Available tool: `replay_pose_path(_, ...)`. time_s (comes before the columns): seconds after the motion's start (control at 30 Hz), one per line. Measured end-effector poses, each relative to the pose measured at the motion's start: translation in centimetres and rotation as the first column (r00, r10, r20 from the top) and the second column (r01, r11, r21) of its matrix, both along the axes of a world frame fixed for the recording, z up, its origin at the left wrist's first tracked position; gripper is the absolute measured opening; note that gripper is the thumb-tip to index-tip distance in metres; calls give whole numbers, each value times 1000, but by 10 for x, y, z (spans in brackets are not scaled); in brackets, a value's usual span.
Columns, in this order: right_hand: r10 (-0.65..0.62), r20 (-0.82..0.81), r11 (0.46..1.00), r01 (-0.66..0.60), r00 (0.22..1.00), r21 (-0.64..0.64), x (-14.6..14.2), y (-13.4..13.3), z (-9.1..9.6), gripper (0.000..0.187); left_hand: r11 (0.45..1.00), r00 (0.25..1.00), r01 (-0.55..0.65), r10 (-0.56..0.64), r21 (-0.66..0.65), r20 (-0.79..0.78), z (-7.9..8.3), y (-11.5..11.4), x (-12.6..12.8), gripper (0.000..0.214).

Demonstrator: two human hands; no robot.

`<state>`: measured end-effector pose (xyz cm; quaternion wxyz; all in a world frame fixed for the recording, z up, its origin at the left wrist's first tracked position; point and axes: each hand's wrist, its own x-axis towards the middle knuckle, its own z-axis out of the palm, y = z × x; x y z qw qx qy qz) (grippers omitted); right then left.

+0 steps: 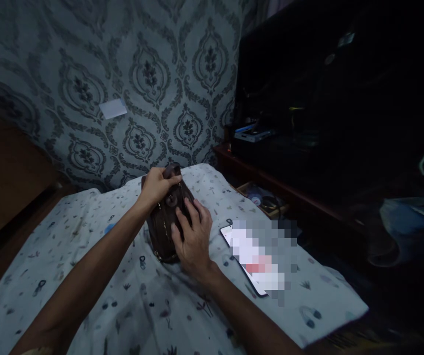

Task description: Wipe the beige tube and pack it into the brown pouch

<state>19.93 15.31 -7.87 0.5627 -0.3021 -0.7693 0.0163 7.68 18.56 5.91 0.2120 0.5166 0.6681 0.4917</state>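
Note:
A dark brown handbag [160, 224] with brass-coloured zips or trim stands on a white patterned cloth [104, 276]. My left hand [156, 186] is closed on the upper part of the bag, its thumb across the top near the dark handle [172, 170]. With fingers spread, my right hand [194, 236] lies against the bag's right side. A phone [241, 256] with a lit screen lies to the right of the bag, its screen partly blurred out by blocks. What the bag holds cannot be seen.
A patterned wall [149, 74] with a white switch plate [113, 109] rises behind. At right, a large dark television [326, 98] stands over a reddish-brown cabinet with an open drawer [267, 199] of small items. A brown wooden panel [8, 177] borders the left.

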Motion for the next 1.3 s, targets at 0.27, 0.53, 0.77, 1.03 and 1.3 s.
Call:
replay_pose_path(0.27, -40, 50, 998, 42, 998, -39, 4, -1, 2, 43, 1000, 1000, 10, -10, 4, 24, 0, 0, 0, 25)
replay_pose_path(0.53, 1, 11, 1000, -1, 1000, -24, 3, 2, 0, 50, 1000, 999, 15, -15, 14, 50, 0, 0, 0, 25)
replay_pose_path(0.77, -14, 43, 1000, 15, 999, -15, 0, 1, -2, 45, 999, 996, 15, -17, 31, 85, 0, -4, 5, 24)
replay_pose_path(1.03, -30, 65, 1000, 30, 997, -1, 1, 3, -1, 44, 998, 998, 34, -36, 43, 60, -2, -6, 5, 30)
replay_pose_path(1.3, -18, 52, 999, 20, 998, -35, 4, 1, 0, 49, 998, 995, 30, -34, 47, 94, -3, -7, 4, 32)
